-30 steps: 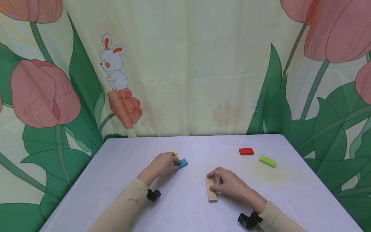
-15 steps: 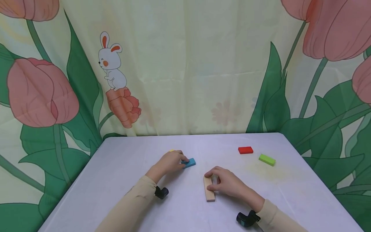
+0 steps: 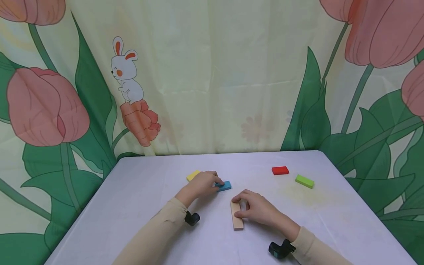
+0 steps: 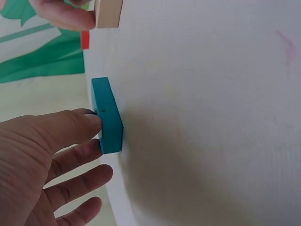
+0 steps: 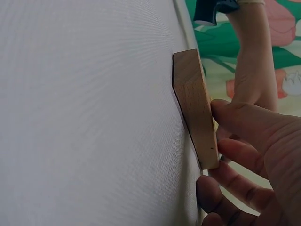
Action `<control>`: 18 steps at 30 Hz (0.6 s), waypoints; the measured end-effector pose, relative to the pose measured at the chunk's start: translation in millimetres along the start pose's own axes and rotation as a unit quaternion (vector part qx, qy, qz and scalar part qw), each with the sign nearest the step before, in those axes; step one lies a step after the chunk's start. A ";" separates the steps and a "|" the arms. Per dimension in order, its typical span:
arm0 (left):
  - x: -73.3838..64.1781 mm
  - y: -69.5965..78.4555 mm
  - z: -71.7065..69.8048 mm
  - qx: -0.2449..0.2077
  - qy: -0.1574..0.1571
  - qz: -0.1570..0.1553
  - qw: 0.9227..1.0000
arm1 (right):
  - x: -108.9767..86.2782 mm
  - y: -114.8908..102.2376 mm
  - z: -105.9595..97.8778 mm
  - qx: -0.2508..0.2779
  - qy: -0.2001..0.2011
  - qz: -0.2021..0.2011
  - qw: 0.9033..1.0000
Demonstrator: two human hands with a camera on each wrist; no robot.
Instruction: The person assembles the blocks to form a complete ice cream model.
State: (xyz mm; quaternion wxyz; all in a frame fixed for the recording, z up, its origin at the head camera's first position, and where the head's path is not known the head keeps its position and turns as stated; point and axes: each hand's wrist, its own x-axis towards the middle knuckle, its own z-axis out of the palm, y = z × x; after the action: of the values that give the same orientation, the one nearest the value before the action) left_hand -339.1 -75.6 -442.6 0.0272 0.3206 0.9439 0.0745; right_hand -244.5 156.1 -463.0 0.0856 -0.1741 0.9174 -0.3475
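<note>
My left hand (image 3: 200, 185) pinches a flat blue wooden block (image 3: 226, 186) at its left end, low over the white table. In the left wrist view the thumb lies on the face of this blue block (image 4: 110, 125), and the other fingers are behind and below it. My right hand (image 3: 261, 209) holds a plain, natural-wood block (image 3: 237, 222), which lies lengthwise toward me; thumb and fingers are on its upper part. The right wrist view shows the thumb along one face of this plain block (image 5: 197, 113). A short stretch of table separates the two blocks.
A yellow block (image 3: 192, 175) lies behind my left hand, partly covered by it. At the back right are a red block (image 3: 280, 170) and a light green block (image 3: 304, 181). A curtain (image 3: 212, 92) printed with tulips and a rabbit hangs behind the table (image 3: 149, 173).
My left hand has moved right with the blue block, bringing it closer to the plain one and uncovering more of the yellow block. My right hand keeps its hold on the plain block.
</note>
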 end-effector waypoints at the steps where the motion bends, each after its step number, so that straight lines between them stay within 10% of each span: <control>1: 0.6 2.0 -0.2 0.003 -0.001 0.001 1.000 | 0.0 0.2 0.2 0.001 0.000 -0.002 1.000; 18: 10.4 19.4 7.6 0.006 0.018 0.025 1.000 | 1.6 2.3 -0.6 0.001 0.038 -0.016 0.999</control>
State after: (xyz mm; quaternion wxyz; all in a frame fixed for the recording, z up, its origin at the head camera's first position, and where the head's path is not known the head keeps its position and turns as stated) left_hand -335.0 -53.2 -447.0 0.0065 0.3428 0.9364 0.0751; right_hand -246.7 157.5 -464.2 0.0450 -0.1751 0.9167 -0.3563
